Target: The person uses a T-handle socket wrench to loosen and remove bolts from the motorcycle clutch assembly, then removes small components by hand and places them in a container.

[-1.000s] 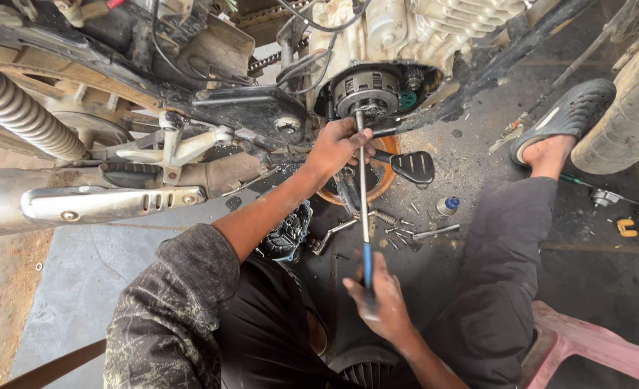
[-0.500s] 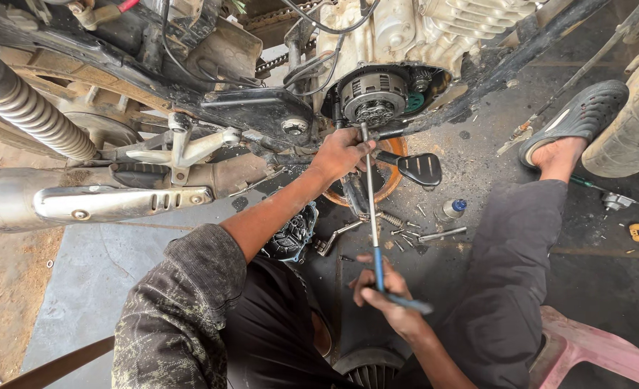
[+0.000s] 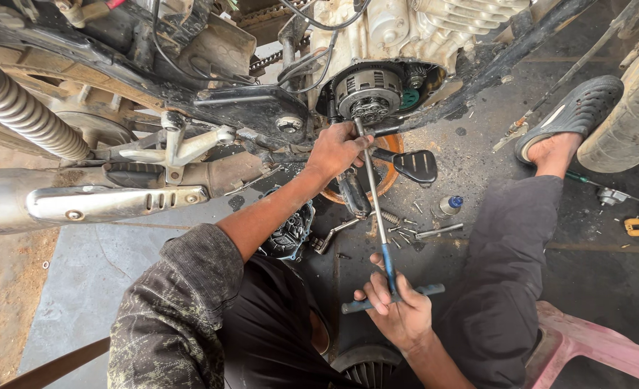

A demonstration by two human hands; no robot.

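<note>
Two bare hands worked a long T-handle wrench (image 3: 377, 209) on the exposed clutch assembly (image 3: 366, 97) of a motorcycle, seen from above. The left hand (image 3: 337, 150) was closed around the upper end of the wrench shaft, just below the clutch, fingers wrapped and thumb toward the engine. The right hand (image 3: 398, 313) was curled loosely around the blue-grey crossbar at the near end of the shaft, fingers partly open over the bar, low in the picture between the person's knees.

The wrench ran nearly straight from the clutch down toward the person, its far tip touching the clutch face. Little free room lay around that tip: the engine casing (image 3: 413, 29) crowded it above and right, a black frame plate (image 3: 251, 108) sat close on the left, and a black foot pedal (image 3: 414, 166) stuck out just right of the shaft. An orange pan (image 3: 390, 173) lay on the floor under the engine, partly hidden behind the left hand.

Near the shaft's middle, loose bolts and springs (image 3: 406, 230) and a small blue-capped bottle (image 3: 449, 205) were scattered on the dark floor. A removed round engine cover (image 3: 290, 230) lay just left, against the left forearm. The chrome exhaust pipe (image 3: 81, 205) stretched along the left edge, well apart from both hands. The person's right foot in a grey sandal (image 3: 571, 115) rested beside a tyre (image 3: 633, 122) at the right edge, and a pink stool (image 3: 586, 346) showed at the lower right corner
</note>
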